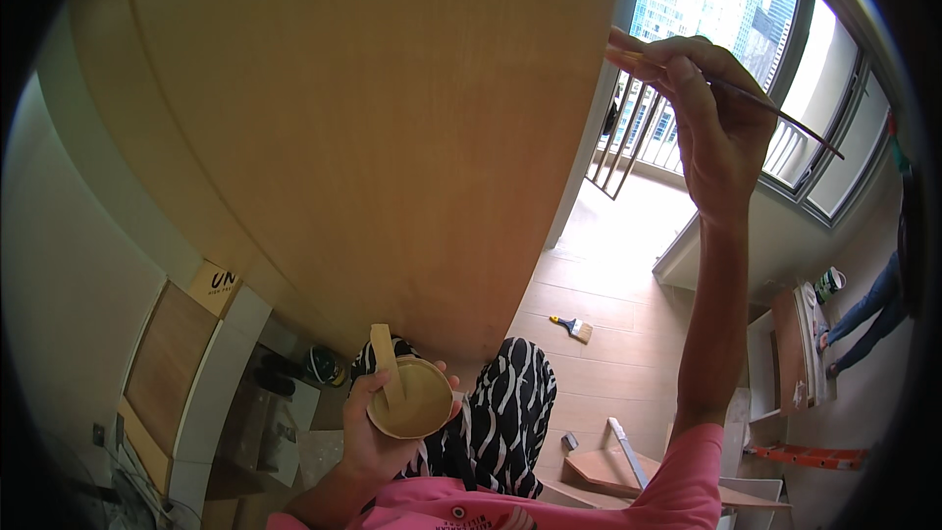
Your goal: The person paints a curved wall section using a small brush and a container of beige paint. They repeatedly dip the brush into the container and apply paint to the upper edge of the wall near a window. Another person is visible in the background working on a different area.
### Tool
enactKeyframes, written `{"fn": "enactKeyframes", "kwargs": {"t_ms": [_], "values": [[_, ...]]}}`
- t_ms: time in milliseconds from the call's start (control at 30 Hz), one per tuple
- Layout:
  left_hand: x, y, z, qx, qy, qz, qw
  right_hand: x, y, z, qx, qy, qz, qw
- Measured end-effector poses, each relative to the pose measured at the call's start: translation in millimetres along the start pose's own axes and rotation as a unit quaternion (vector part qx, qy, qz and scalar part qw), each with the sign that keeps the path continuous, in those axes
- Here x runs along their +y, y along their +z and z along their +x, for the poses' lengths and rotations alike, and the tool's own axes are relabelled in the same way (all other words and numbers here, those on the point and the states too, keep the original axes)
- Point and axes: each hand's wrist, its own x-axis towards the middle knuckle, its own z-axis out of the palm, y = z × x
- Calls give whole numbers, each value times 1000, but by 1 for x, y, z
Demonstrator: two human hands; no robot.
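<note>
Cup (pixel 427 410) sits gripped in left hand (pixel 369 429); right hand (pixel 719 118) (raised) pinches thin stick (pixel 788 118).

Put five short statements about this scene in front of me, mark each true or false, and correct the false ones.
1. The left hand holds a round container with a flat stick standing in it. True.
2. The right hand is empty. False: it holds a thin tool with a dark handle.
3. The wide paintbrush rests inside the container. False: it lies on the floor.
4. The large wooden panel is to the left of the raised right hand. True.
5. The trousers are plain pink. False: they are patterned in black and white.
</note>
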Motion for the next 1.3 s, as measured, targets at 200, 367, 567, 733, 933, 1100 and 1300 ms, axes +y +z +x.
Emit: {"fn": "enactKeyframes", "kwargs": {"t_ms": [200, 367, 567, 733, 933, 1100, 1300], "values": [[1, 0, 0, 0, -1, 0, 1000, 2, -1, 0, -25, -20, 10, 999], [1, -1, 0, -7, -5, 1, 1000, 3, -1, -2, -3, 2, 18, 1000], [0, -1, 0, -7, -8, -1, 1000, 5, 4, 0, 15, -18, 10, 1000], [-1, -1, 1, -9, -10, -3, 1000, 4, 2, 0, -2, -39, 9, 999], [-2, 0, 1, -6, -11, -5, 1000, 4, 5, 3, 21, -33, 23, 999], [-2, 0, 1, -8, -10, -2, 1000, 5, 0, -1, -12, -24, -1, 1000], [-3, -1, 2, -3, -9, -1, 1000, 10, 5, 2, 23, -32, 48, 998]]}}
